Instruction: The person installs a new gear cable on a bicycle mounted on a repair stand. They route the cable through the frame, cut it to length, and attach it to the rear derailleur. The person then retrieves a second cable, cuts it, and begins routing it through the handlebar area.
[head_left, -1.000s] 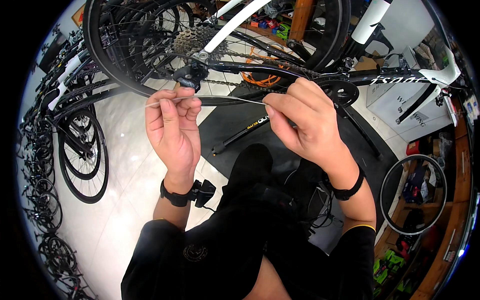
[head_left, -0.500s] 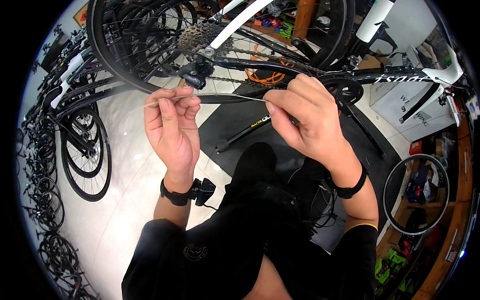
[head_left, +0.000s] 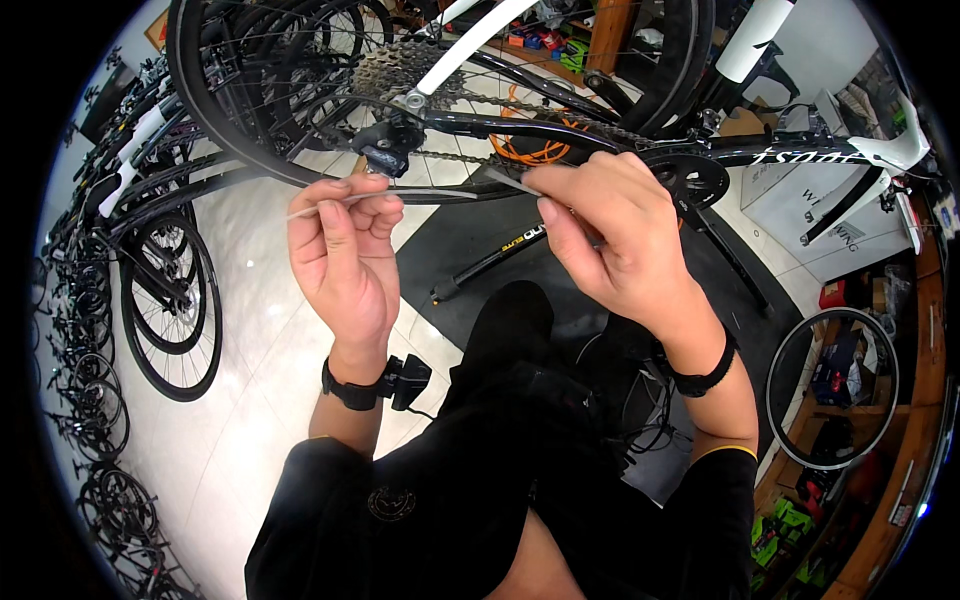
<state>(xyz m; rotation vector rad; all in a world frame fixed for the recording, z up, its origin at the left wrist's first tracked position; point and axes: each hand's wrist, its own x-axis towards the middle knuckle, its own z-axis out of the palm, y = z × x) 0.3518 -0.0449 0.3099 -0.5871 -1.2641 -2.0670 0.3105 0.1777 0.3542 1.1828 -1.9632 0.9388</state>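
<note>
Indoors, pale glossy tiles make up the floor, and a dark mat lies on it beneath a bicycle with a black and white frame. Along the room's left side stands a dense row of bicycles; to the right, wooden shelves hold mixed goods, with a bare wheel rim upright before them. An orange cable lies coiled behind the chain.

As for writing, pale letters mark the frame's black tube, dark print covers a white box near the shelves, and white and yellow lettering runs along a black stand leg. A round emblem sits on the black shirt.

Of the two hands, the left hand pinches a thin pale strip between thumb and fingers, just below the rear derailleur; the strip reaches out toward the other side. The right hand grips a flat grey piece between thumb and forefinger, its tip near the strip's end; whether the two are joined cannot be told.
</note>
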